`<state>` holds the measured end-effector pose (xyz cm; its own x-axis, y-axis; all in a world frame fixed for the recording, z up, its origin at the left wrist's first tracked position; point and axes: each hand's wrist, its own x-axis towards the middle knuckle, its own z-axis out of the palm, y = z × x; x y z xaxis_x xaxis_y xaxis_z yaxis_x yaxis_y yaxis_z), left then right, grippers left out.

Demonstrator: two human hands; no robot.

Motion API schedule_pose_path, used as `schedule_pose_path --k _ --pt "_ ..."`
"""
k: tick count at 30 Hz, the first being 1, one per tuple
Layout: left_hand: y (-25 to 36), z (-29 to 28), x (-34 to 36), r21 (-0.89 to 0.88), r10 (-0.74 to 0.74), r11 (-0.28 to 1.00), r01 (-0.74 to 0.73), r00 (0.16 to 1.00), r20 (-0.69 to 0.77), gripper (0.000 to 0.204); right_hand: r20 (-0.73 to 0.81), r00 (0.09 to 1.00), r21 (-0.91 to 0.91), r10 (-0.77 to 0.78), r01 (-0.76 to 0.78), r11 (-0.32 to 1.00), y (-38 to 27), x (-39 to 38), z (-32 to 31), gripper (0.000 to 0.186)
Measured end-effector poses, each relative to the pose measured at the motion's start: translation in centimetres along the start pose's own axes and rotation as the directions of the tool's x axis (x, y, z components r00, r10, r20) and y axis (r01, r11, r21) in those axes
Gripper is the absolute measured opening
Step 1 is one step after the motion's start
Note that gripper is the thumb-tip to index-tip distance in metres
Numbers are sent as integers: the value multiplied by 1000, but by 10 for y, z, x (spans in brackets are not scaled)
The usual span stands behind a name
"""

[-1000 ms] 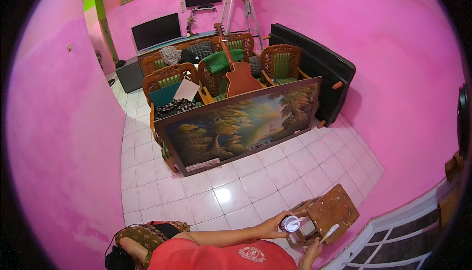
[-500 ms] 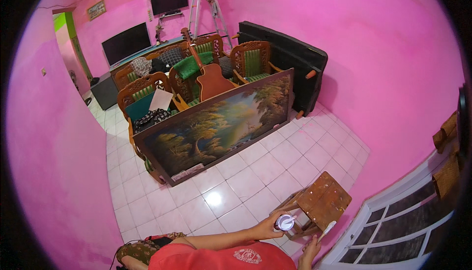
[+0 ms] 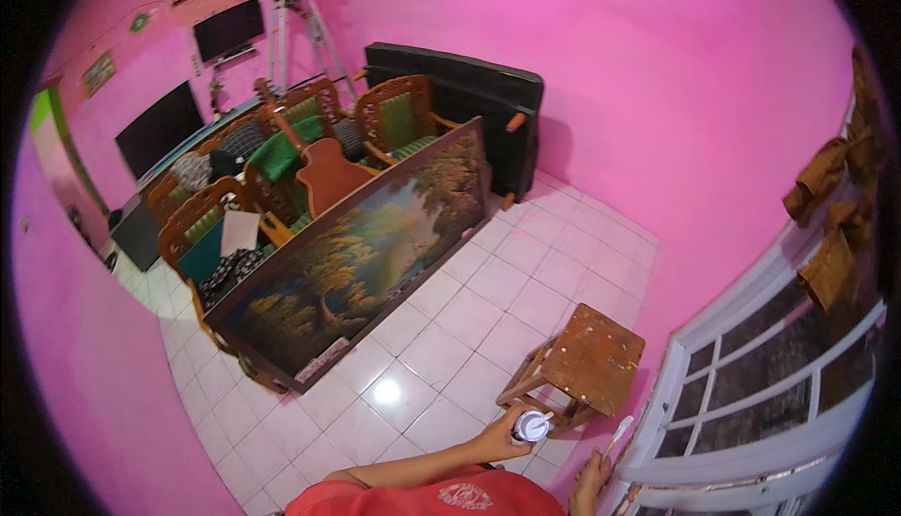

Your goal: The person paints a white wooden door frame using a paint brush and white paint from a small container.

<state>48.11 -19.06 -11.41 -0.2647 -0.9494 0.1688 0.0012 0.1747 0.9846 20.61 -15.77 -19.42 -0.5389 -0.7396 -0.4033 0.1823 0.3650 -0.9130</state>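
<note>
My left hand (image 3: 500, 435) is wrapped round a small can (image 3: 530, 428) of white paint, held upright with its open top facing me. A short pale stick or handle stands in the can. To the right, my right hand (image 3: 590, 477) grips a paintbrush (image 3: 618, 435) by its handle; its white-coated bristles point up and away. The brush is close beside a white-framed window (image 3: 668, 413) with dark panes. Beyond both hands stands a wooden stool (image 3: 593, 362), its top spotted with paint.
A large framed landscape painting (image 3: 352, 258) leans against carved chairs (image 3: 394, 112) at the left. A guitar (image 3: 330, 173) rests on them. Behind stand an upturned black table-like piece (image 3: 460, 103) and a stepladder (image 3: 324, 42). Brown cloth (image 3: 831, 262) hangs above the window.
The view has turned right, so the room shifts left and more of the window shows. The brush appears nearer the window frame. Both hands keep their holds.
</note>
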Motion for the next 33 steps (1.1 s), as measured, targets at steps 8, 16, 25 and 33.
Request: schedule_pose_path --k 8,16,25,33 --pt "0 -24 11 -54 -71 995 78 989 127 68 -157 978 -68 -134 124 990 -9 -40 11 20" --pt "-18 -62 16 -32 18 999 -15 994 108 64 -264 963 67 -50 70 995 6 -42 14 20" --pt "-19 -120 31 -19 -88 996 88 996 23 65 -426 904 311 36 109 944 45 19 48 26" --pt "-17 -190 76 64 -115 991 121 990 -81 65 -588 776 461 228 90 883 110 144 103 48"
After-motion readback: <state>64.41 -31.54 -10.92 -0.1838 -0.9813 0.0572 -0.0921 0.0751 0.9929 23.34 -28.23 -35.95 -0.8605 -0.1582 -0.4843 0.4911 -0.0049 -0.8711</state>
